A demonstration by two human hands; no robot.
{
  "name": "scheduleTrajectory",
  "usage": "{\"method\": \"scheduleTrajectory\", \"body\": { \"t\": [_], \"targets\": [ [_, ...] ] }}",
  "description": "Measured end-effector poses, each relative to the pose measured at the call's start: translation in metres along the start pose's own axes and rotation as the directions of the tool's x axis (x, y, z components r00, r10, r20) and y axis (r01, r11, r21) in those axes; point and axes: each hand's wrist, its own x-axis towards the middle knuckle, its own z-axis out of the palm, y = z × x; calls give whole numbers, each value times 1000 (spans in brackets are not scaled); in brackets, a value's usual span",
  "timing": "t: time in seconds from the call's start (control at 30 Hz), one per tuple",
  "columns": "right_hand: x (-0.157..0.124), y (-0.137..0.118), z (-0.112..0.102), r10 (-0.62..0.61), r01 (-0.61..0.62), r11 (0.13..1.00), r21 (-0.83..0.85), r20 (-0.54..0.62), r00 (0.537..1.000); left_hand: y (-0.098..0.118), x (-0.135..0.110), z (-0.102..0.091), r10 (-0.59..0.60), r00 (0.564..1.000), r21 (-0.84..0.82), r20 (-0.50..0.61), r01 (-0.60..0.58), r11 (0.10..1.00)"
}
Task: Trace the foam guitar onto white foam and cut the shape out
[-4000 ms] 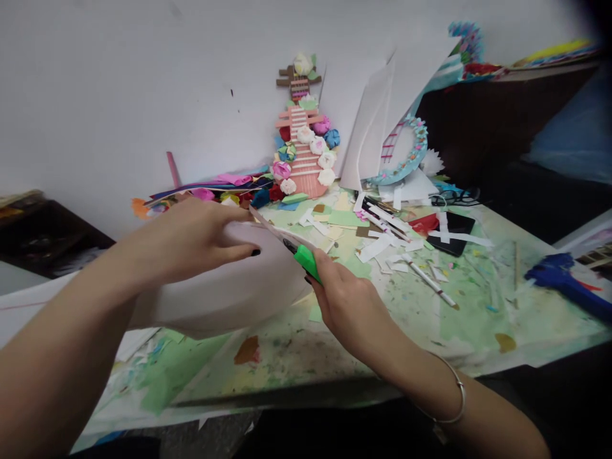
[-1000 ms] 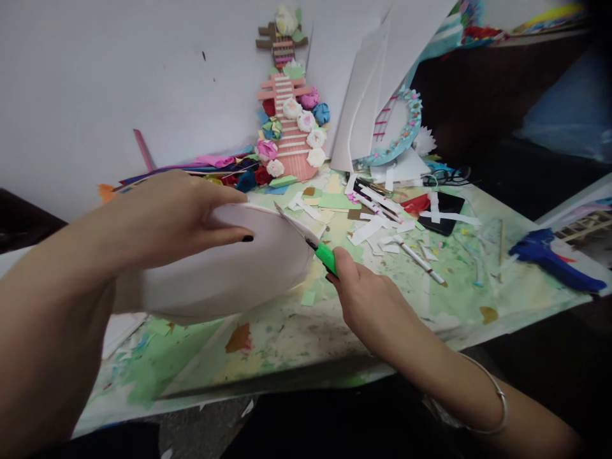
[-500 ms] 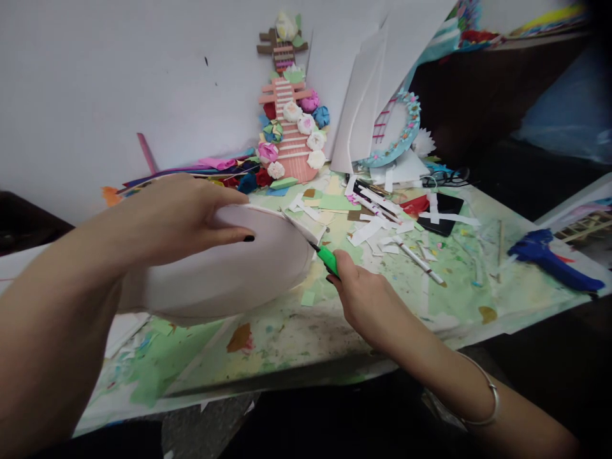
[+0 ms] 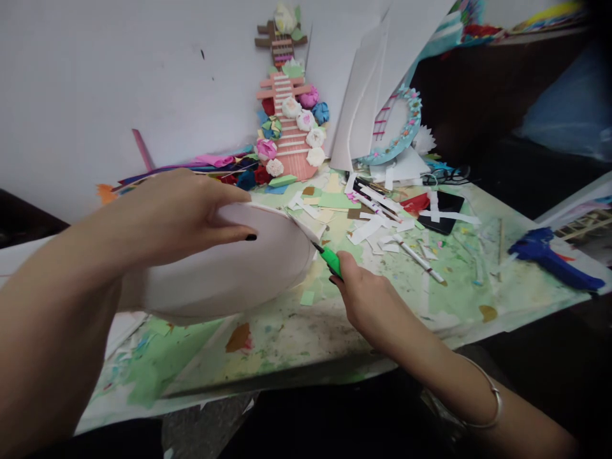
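Clearly, the right hand [image 4: 370, 303] is closed around the green handle of a knife [image 4: 331, 262], its blade laid against the far right edge of a white board [image 4: 229, 274]. The left hand [image 4: 191, 210] grips that board by its far edge, thumb on the near face, holding it tilted over the table [image 4: 287, 350]; whether its lower rim touches down, I cannot tell. The step in hand looks like trimming the board's edge, and the next stroke would call for a firm hold and a blade kept to the faint line near that edge, left thumb out of its path. Right of the board lie paper scraps [image 4: 366, 231] and, farther off, a blue glue gun [image 4: 552, 260]. Behind it stands a pink lute [image 4: 292, 152] with paper flowers [image 4: 305, 120].
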Motion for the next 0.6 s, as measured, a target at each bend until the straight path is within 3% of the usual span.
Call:
{"method": "scheduleTrajectory", "body": {
  "t": [0.6],
  "targets": [
    [-3, -2, -1, 9, -10, 1000, 22, 34, 999, -5, -5, 2, -51, 999, -15, -15, 51, 999]
  ]
}}
